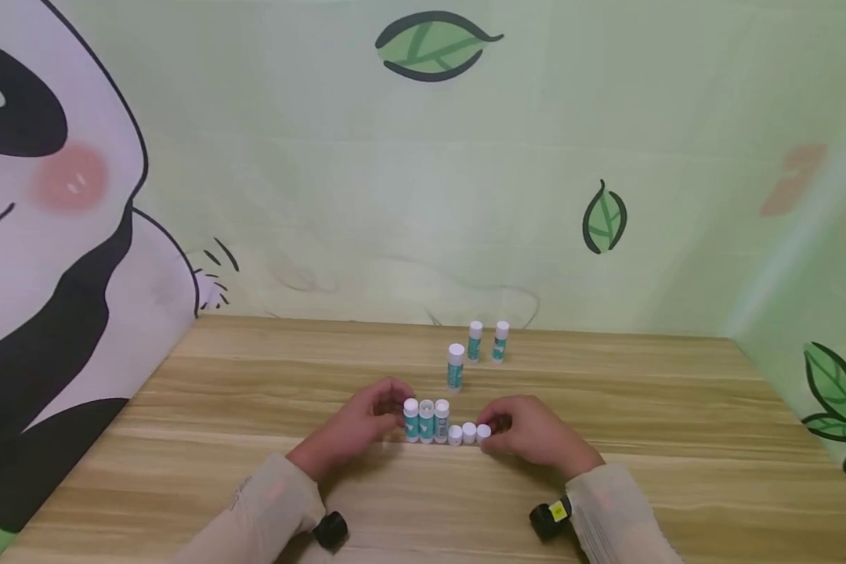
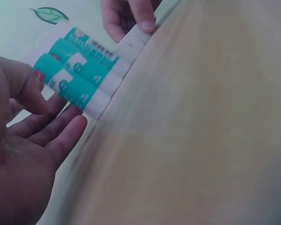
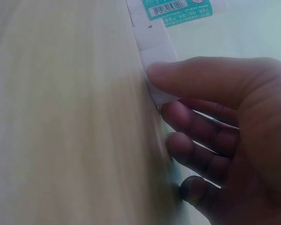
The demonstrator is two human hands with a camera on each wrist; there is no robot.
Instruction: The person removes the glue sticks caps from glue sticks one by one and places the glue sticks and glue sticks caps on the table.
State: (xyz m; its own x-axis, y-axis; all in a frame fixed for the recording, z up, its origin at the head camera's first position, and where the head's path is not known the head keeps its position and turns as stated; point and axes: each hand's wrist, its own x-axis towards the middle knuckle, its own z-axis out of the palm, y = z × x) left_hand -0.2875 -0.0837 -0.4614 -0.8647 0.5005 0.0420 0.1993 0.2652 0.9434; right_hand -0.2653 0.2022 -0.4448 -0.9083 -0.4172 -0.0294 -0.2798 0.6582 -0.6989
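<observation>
Squeezing too hard from the right could, we judge, buckle the line and topple our upright glue sticks. Our left grip is relaxed beside the leftmost stick; our right grip pinches the rightmost white cap. We count three sticks and three loose caps lined up on the counter, and three capped sticks farther back.

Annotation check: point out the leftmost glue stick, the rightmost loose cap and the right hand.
Leftmost glue stick (image 1: 412, 426): head view, on its teal middle.
Rightmost loose cap (image 1: 483, 434): head view, on its white side.
Right hand (image 1: 536, 433): head view, on the back.
</observation>
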